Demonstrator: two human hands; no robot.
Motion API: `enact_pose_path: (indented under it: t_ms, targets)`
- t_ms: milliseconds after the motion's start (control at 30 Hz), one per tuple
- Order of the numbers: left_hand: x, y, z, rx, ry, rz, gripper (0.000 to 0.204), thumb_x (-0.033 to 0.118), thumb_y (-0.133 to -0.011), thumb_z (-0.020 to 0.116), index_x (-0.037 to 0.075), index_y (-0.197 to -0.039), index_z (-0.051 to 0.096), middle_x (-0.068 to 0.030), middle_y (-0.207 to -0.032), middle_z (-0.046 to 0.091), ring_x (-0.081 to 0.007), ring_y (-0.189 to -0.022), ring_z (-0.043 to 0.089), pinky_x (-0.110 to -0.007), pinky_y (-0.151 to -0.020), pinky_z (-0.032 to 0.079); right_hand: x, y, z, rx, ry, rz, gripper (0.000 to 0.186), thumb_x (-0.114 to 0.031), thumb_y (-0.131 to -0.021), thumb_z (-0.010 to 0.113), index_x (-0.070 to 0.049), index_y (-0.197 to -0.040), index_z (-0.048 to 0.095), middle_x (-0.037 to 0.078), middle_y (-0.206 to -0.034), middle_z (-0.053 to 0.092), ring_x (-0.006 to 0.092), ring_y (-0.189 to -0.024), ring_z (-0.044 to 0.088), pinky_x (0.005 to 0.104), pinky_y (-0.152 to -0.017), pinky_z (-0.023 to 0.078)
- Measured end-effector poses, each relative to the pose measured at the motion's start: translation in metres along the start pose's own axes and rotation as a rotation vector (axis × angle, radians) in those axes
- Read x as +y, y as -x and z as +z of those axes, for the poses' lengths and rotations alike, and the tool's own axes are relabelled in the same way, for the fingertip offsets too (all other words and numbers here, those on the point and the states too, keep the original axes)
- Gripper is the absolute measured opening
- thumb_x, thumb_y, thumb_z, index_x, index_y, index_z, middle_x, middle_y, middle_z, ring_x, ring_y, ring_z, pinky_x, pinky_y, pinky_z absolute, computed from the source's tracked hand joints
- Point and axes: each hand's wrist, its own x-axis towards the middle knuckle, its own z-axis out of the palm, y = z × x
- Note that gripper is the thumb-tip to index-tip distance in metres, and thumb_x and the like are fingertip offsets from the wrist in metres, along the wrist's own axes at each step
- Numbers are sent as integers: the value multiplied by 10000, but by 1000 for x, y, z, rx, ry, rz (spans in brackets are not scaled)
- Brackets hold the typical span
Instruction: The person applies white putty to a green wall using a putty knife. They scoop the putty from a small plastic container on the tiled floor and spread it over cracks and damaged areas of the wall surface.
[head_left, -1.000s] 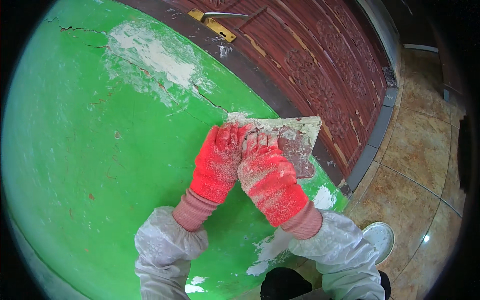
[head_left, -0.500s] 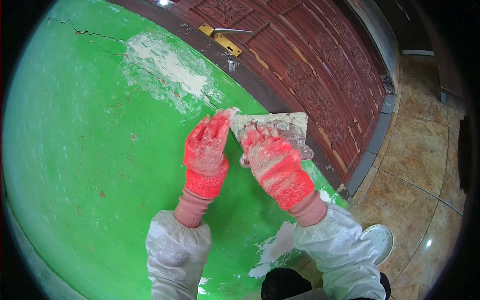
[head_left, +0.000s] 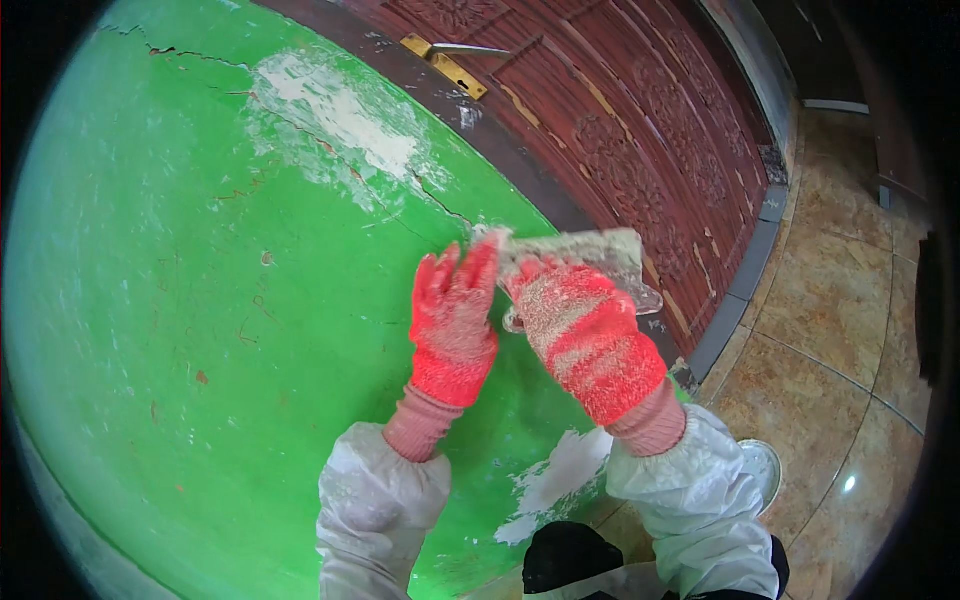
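Green-painted wall [head_left: 200,400], glossy, scuffed and scratched, fills the left and centre of the view. Nearest, at the lower edge: dark, rounded clothing [head_left: 565,555] and loose white sleeves [head_left: 385,490], wrinkled and gathered at the wrists, with ribbed pink cuffs [head_left: 425,422] beyond. Both hands wear fuzzy red gloves coated in pale residue. Right hand [head_left: 590,345] closed around a trowel [head_left: 618,254], fingers folded over its near side. Trowel: broad, flat, roughly rectangular plate, crusted with off-white, lumpy filler; rounded ends of a part beneath it show on either side of the glove. It lies across the border between wall and door frame; whether the plate touches the wall cannot be told. Left hand [head_left: 455,330] loosely open, fingers extended and partly apart, whitened fingertips blurred just beside the trowel's left edge; contact unclear. Lower patch [head_left: 560,478] of white filler is ragged-edged. Jagged dark crack [head_left: 440,203] runs up-left from near the fingertips, past a larger streaky, chalky patch [head_left: 340,110]. Farther off: reddish-brown door [head_left: 590,90] with carved relief and chipped finish, brass-coloured lock plate [head_left: 458,75], mottled tan floor tiles [head_left: 820,300], and a round white container [head_left: 765,470] partly behind the right sleeve.
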Motion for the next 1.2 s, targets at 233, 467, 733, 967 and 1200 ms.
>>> enact_pose_path:
  t_ms: [233, 467, 733, 967, 1200]
  targets:
    - [1, 12, -25, 143, 44, -215, 615, -83, -707, 489, 74, -1301, 489, -97, -1328, 505, -270, -1206, 472, -383, -1045, 308, -4, -17, 48, 81, -41, 55, 487, -305, -806, 578, -55, -1219, 517, 143, -1273, 519, 285, -1162, 516, 418, -1008, 378]
    - [43, 61, -13, 100, 244, -286, 607, -114, -736, 481, 60, -1318, 464, -118, -1304, 513, -285, -1182, 484, -391, -1020, 329, 16, 3, 18, -274, -76, 61, 414, -245, -797, 576, -70, -1170, 535, 143, -1218, 540, 293, -1117, 533, 402, -919, 455]
    - [184, 109, 31, 7, 1111, -754, 385, -22, -871, 463, 50, -1247, 500, -190, -901, 588, -352, -750, 549, -396, -681, 452, 15, -10, 57, 93, 245, -105, 462, -233, -814, 552, -56, -1237, 498, 128, -1306, 482, 281, -1196, 481, 411, -1035, 352]
    - [204, 118, 43, -114, 1352, -867, 229, 131, -925, 498, 3, -1109, 549, -160, -832, 595, -295, -725, 565, -388, -659, 455, 28, 23, 9, -327, -435, 258, 367, -218, -856, 493, -52, -1179, 546, 149, -1216, 546, 286, -1125, 536, 403, -951, 429]
    - [221, 123, 49, 10, 1746, -920, 385, 71, -914, 473, 95, -1297, 507, -171, -1047, 622, -301, -847, 600, -387, -744, 474, 10, 3, 51, 175, 90, -139, 461, -106, -750, 582, -63, -1206, 533, 140, -1241, 549, 306, -1109, 547, 389, -950, 433]
